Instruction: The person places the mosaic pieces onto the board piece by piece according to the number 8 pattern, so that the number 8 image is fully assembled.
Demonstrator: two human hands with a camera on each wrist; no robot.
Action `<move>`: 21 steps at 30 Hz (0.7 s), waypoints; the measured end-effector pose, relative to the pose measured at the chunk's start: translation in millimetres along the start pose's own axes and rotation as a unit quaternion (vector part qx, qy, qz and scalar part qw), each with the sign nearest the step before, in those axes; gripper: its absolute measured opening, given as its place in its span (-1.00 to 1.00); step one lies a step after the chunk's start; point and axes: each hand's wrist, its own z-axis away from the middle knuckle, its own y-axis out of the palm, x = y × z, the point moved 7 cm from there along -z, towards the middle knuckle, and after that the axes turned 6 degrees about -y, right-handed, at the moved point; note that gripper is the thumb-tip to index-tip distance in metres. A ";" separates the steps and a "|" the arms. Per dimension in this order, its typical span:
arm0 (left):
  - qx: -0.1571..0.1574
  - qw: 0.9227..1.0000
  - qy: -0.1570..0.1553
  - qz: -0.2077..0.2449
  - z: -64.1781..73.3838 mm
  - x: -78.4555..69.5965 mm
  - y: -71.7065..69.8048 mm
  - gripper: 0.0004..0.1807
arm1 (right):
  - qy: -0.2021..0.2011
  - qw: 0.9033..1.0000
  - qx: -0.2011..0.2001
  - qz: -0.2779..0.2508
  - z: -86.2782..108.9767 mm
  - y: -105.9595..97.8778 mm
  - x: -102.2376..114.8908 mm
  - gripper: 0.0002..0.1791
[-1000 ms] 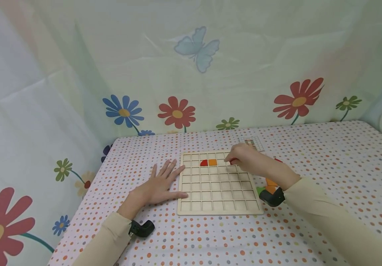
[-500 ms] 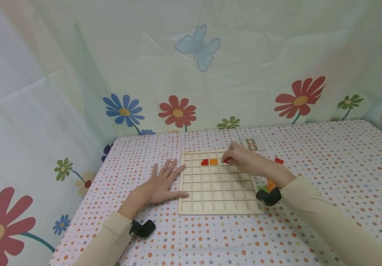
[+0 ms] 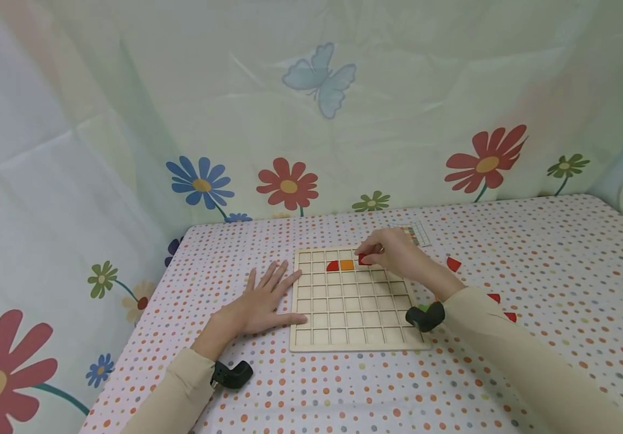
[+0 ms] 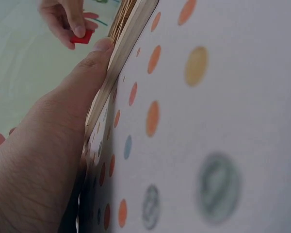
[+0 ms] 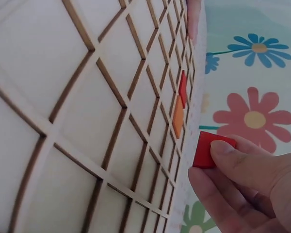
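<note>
Over the last second the right hand (image 3: 392, 250) had moved leftward across the far part of the board (image 3: 356, 304), bringing the red tile (image 5: 204, 151) it pinched between thumb and fingers close to the right of the orange square (image 3: 347, 265). The tile hung above the board, not yet in a cell, so, as a judgement, the placing was nearer but unfinished. The left hand (image 3: 259, 304) had not shifted: its fingers lay spread wide and straight, the index and thumb touching the board's left edge, seemingly to steady it. The right sleeve (image 3: 512, 343) had moved too, baring more of the loose red pieces (image 3: 453, 264) on the bench (image 3: 322, 392). Counted, there were 2 hands, 1 board and 2 pieces seated in it, side by side in the 2nd row from the far edge: 1 red quarter-round (image 3: 333, 266) and the 1 orange square. There was 1 red tile in the right hand, 3 loose red pieces right of the board, and 1 card (image 3: 422, 234) partly hidden behind that hand. Green and orange bits showed near the right wrist, too covered to count.
</note>
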 end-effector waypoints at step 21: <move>0.005 1.000 0.004 -0.005 -4.7 -0.9 -4.5 0.11 | 0.054 0.996 0.066 0.024 -21.1 15.0 -12.1 -0.84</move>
